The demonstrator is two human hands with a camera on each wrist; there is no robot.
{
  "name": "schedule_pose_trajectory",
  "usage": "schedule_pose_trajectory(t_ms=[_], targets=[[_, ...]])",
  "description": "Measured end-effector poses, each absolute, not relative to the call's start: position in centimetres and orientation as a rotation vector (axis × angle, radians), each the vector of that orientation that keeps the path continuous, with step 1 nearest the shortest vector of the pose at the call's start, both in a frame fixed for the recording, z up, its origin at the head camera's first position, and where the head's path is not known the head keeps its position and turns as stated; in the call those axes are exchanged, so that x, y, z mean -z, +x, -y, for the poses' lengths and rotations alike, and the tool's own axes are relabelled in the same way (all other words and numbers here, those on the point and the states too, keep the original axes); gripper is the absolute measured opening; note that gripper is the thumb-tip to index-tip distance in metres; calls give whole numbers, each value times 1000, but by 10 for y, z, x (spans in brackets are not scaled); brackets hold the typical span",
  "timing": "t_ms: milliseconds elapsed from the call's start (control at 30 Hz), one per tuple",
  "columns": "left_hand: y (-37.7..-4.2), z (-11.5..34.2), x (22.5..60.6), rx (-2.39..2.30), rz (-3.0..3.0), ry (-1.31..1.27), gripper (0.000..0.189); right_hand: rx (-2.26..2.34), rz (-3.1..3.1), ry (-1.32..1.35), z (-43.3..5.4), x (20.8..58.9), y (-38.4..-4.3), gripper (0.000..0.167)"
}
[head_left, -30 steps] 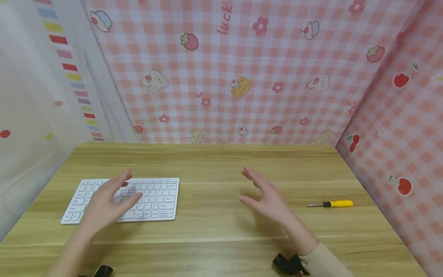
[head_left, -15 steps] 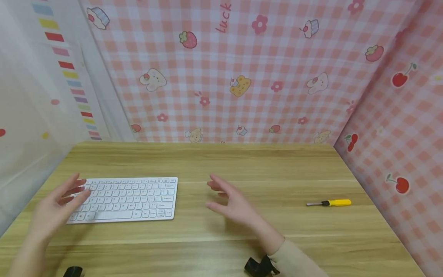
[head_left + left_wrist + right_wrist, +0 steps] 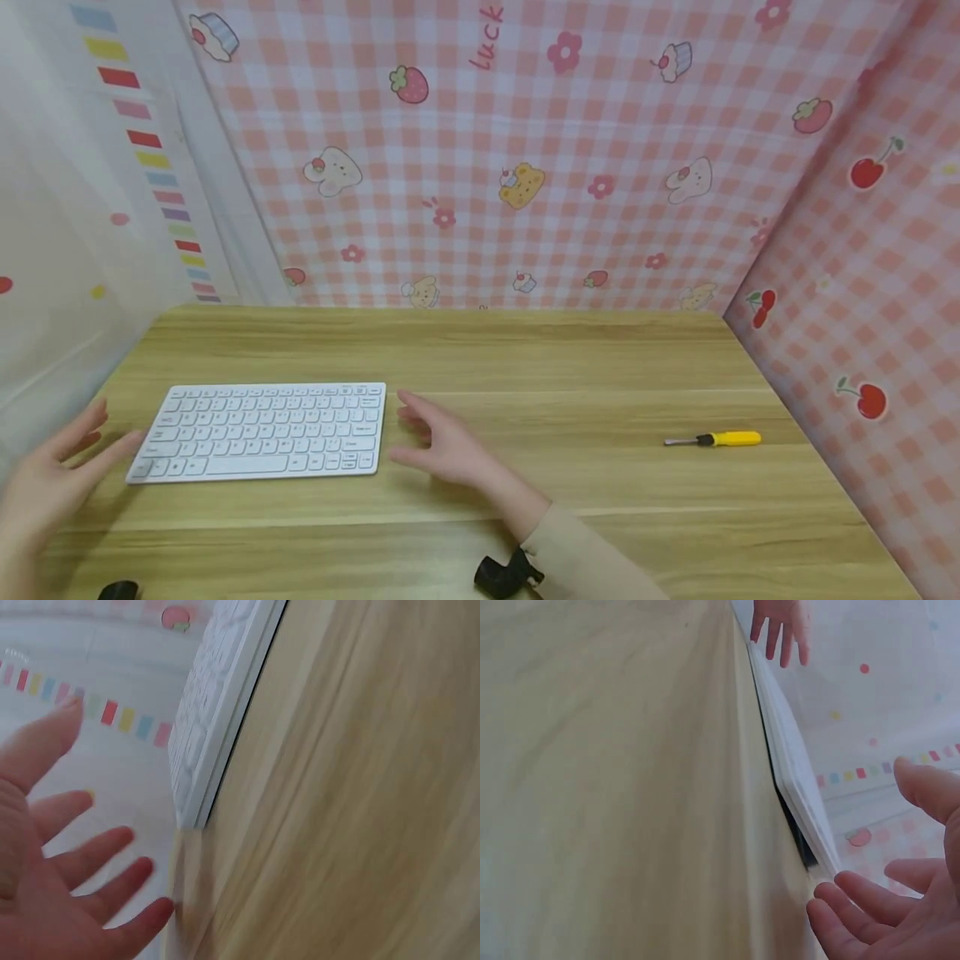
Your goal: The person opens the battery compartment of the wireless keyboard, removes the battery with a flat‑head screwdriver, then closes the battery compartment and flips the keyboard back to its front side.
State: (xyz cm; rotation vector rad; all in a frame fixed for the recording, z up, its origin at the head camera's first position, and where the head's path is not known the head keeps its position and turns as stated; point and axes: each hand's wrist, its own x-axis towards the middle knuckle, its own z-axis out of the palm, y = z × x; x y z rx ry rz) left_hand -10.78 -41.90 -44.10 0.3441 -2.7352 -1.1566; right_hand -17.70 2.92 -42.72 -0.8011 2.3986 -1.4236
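A white keyboard (image 3: 258,432) lies flat on the wooden table, left of the middle in the head view. My left hand (image 3: 56,475) is at its left end, fingers spread and holding nothing, the thumb tip overlapping the keyboard's edge in this view. At the opposite end is my right hand (image 3: 442,446), with its thumb and fingertips facing the keyboard's right edge. In the left wrist view the left hand (image 3: 82,862) is spread beside the keyboard's corner (image 3: 199,780). The right wrist view has the right fingers (image 3: 874,896) close to the near end of the keyboard (image 3: 795,772).
A screwdriver (image 3: 712,439) with a yellow handle lies on the right part of the wooden table (image 3: 570,358). Pink checked cloth (image 3: 480,167) hangs behind the table, and more cloth lines both sides. Black wrist mounts (image 3: 506,573) sit under the forearms.
My left hand has moved left, off the keys to the keyboard's left end. My right hand has come left across the table to its right end. The keyboard and screwdriver stay put.
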Motion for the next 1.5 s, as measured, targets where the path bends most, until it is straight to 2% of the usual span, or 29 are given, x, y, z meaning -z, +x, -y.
schedule_pose_trajectory(t_ms=[200,500,733,1200,1500], targets=[[-112,430,447,1170,2866,259,85,1402,-2404,-779,-15,435,-181,80],[-120,422,442,1202,2870,17,81,1528,-2315,-739,-1,441,-188,80],[-124,414,441,1288,2868,31,77,1573,-2319,-660,2,445,-190,78],[-124,406,444,1420,2838,138,78,1811,-2189,-517,-4,444,-183,57],[-126,384,436,1645,2765,123,64,1871,-2209,-475,-25,444,-192,53]])
